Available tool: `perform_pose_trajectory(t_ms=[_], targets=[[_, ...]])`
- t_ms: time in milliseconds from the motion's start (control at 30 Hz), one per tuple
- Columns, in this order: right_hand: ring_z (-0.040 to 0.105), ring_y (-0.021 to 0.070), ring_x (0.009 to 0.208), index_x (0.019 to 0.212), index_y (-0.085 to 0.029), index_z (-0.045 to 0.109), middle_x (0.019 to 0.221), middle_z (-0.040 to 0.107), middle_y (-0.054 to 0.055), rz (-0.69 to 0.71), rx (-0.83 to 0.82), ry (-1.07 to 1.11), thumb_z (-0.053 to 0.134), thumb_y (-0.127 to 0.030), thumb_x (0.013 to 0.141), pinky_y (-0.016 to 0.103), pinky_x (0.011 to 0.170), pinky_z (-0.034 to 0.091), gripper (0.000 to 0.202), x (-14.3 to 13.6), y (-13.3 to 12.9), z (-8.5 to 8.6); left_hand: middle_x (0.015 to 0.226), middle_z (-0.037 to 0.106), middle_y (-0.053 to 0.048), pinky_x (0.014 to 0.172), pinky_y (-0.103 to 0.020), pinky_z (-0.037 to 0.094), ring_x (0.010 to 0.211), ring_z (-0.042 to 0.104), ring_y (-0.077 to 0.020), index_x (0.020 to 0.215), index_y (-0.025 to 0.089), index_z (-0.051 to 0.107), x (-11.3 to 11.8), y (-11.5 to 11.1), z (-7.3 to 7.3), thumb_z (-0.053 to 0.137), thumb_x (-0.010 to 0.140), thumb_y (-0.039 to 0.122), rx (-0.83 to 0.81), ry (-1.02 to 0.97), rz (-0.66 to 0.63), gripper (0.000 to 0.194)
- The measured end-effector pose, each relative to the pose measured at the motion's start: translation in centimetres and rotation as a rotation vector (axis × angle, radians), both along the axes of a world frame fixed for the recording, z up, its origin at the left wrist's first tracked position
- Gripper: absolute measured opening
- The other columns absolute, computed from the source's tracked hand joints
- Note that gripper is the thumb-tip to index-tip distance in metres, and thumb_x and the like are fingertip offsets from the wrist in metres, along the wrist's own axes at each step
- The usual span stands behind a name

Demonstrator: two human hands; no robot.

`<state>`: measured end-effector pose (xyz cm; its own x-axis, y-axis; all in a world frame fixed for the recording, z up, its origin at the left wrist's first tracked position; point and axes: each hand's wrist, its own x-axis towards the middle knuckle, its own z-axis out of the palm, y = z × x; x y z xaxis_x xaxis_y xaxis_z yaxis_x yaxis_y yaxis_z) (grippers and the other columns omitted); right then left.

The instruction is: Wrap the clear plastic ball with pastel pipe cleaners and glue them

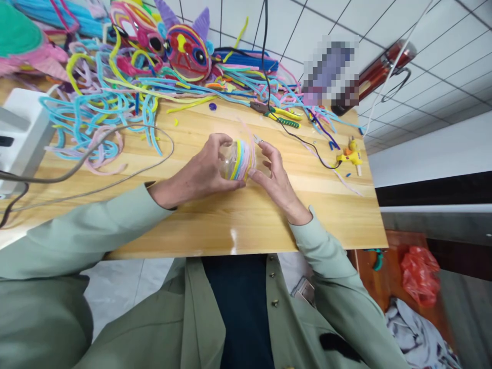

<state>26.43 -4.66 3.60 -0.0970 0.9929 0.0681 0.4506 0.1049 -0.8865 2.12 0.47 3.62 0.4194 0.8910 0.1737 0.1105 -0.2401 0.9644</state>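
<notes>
My left hand point(209, 166) is wrapped round one end of a clear plastic bottle point(229, 163), which lies on its side just over the table. Fuzzy pipe cleaners point(243, 160) in yellow, light blue, lilac and pink circle its middle, and a loose pink end sticks up beyond them. On the other side, my right hand point(274, 177) has its fingers bent round the bottle, with the thumb pressing at the pink edge of the band. The inside of the right hand's grip is partly hidden.
Pipe cleaners point(96, 118) lie heaped at the back left, near a finished-looking colourful mask-like figure point(188, 54). Pliers point(274, 110) with yellow and green handles, a yellow glue gun point(350, 156) and a red thermos point(374, 77) stand or lie rightward. Cables cross the table point(215, 225).
</notes>
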Motion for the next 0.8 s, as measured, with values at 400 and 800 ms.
perform_pose_trajectory(t_ms=[400,800], targets=[[0.04,0.0378,0.17,0.174,-0.036,0.031,0.185,0.035,0.014,-0.022,0.123,-0.097,0.072,-0.079,0.098,0.058,0.137,0.045,0.097,-0.1,0.2,-0.9,0.145,0.068,-0.015,0.13,-0.057,0.047,0.146,0.06,-0.0452,0.138,0.019,0.073,0.0,0.5,2.0,0.108,0.06,0.033,-0.269,-0.055,-0.162,0.086],[0.048,0.0351,0.165,0.127,-0.036,0.075,0.171,0.058,0.008,0.035,0.343,-0.19,0.067,-0.064,0.107,0.066,0.141,0.037,0.035,0.3,0.4,1.2,0.161,0.062,-0.015,0.135,-0.055,0.04,0.148,0.057,-0.0408,0.148,0.021,0.065,0.0,0.6,0.7,0.098,0.078,0.055,-0.031,0.088,-0.205,0.085]])
